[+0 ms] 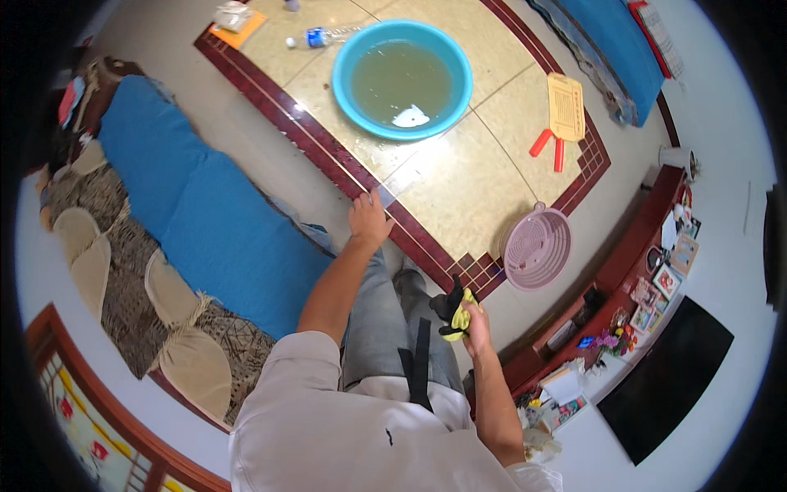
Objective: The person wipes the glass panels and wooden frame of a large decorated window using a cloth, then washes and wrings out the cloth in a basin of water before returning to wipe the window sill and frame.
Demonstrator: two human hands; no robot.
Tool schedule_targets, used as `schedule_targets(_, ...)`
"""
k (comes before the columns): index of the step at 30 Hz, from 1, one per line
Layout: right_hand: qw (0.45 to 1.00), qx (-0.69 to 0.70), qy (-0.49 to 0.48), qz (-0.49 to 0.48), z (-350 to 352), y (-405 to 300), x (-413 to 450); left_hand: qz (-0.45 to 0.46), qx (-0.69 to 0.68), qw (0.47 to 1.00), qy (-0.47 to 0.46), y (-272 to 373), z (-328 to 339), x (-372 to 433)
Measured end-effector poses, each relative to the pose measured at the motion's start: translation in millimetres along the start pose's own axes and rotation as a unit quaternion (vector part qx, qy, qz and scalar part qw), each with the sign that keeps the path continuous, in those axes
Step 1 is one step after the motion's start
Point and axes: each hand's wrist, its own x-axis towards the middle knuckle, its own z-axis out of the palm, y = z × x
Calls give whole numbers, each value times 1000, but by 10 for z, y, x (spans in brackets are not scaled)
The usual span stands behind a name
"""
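My left hand (369,220) is spread, palm down, at the dark red tile border, over what looks like a clear plastic sheet (395,192). In my right hand (477,326) is a bunched yellow and black glove (459,312), held in front of my right leg. Beyond my left hand stands a round turquoise basin (403,132) of murky water (399,80), with a white object (411,116) near its front side. A pink slotted plastic basket (537,246) sits to the right, past the glove.
A sofa with a blue cover (203,197) runs along the left. A plastic bottle (315,37) lies beside the basin. Two red strips (559,154) lie near a yellow printed card (565,106). On the right stands a dark red cabinet (639,209) beside a black television (667,381).
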Motion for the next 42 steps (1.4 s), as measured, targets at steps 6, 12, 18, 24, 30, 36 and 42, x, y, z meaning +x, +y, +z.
schedule_targets(6,997,-8,39,68,388,373,-308,6,97,995,13,-145,378,463)
schedule_targets(12,996,20,35,82,658,455,-464,-149,-599,682,-392,-59,223,438)
schedule_targets(18,997,49,32,59,679,521,-310,35,-446,832,-328,222,-115,-74)
schedule_targets(24,995,63,65,47,704,337,-375,152,-94,975,-133,883,-423,-297)
schedule_targets(30,996,66,52,21,409,483,-197,174,88,968,-157,1249,248,-37)
schedule_targets(36,994,94,51,-2,97,478,101,140,151,948,-243,1041,635,-241)
schedule_targets(42,985,167,52,2,56,276,486,129,-213,936,-249,657,-11,-509)
